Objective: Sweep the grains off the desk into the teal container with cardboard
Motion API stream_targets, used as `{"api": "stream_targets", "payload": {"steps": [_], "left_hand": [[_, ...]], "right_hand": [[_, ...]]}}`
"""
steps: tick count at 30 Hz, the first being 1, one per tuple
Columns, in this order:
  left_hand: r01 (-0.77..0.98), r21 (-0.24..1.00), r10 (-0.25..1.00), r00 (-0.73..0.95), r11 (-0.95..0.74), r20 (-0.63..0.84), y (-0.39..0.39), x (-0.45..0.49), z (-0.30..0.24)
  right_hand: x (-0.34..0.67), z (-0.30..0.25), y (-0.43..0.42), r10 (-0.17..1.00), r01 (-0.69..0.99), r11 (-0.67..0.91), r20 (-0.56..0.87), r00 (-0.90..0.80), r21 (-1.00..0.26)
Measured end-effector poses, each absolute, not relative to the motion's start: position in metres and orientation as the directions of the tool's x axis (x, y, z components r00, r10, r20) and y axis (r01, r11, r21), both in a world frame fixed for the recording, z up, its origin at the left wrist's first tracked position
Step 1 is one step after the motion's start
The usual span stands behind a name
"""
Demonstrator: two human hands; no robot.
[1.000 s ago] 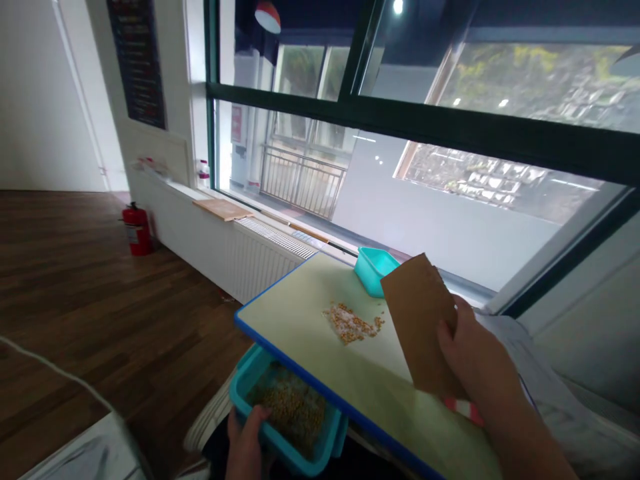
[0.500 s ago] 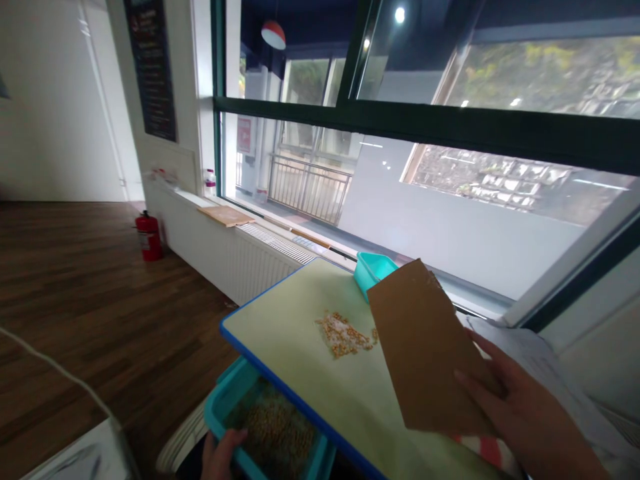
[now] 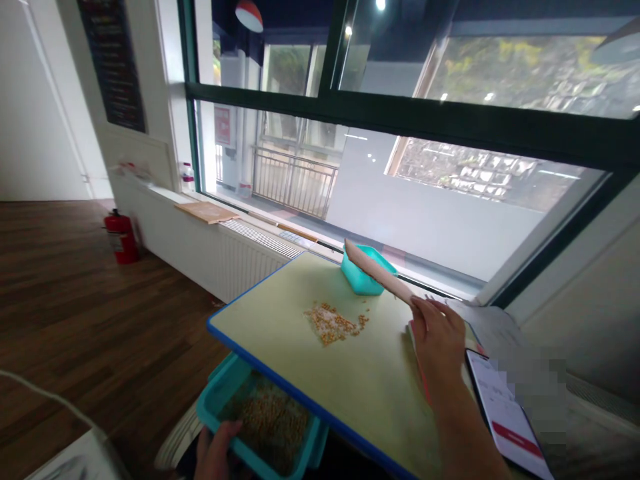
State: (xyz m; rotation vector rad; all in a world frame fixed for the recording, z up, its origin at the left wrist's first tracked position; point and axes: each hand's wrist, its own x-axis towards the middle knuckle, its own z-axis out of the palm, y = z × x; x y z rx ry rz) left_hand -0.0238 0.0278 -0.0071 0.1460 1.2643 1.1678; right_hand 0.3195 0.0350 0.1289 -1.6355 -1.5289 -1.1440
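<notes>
My right hand (image 3: 440,327) grips a piece of brown cardboard (image 3: 383,275), now seen nearly edge-on above the right side of the table. A small spread of yellow kernels mixed with white grains (image 3: 330,323) lies on the pale green tabletop (image 3: 280,293), left of the cardboard and apart from it. Below the table's near edge, my left hand (image 3: 217,450) holds the rim of a turquoise tub (image 3: 207,407), thumb over the edge. Many kernels lie inside that tub. A smaller turquoise container (image 3: 361,279) stands at the table's far side, partly hidden by the cardboard.
A phone (image 3: 507,413) with a lit screen and some papers (image 3: 485,323) lie right of my right forearm. A radiator (image 3: 250,267) runs under the window beyond the table. A red fire extinguisher (image 3: 121,237) stands on the wooden floor at left.
My right hand has turned the cardboard from face-on to nearly edge-on and moved it up and left. The phone has come into view. My left hand stays on the tub's rim.
</notes>
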Motion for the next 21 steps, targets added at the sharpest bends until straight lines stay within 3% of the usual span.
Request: {"api": "stream_targets", "payload": {"steps": [7,21], "left_hand": [[-0.613,0.644,0.746,-0.129,0.458,-0.653,0.027,-0.023,-0.001],[-0.595,0.663,0.748,-0.148,0.455,-0.647,0.021,-0.012,0.013]], "right_hand": [[0.31,0.104,0.047,0.621,0.977,-0.186,0.783,0.033,0.106],[0.329,0.092,0.053,0.703,0.986,-0.152,0.709,0.056,0.073]]}}
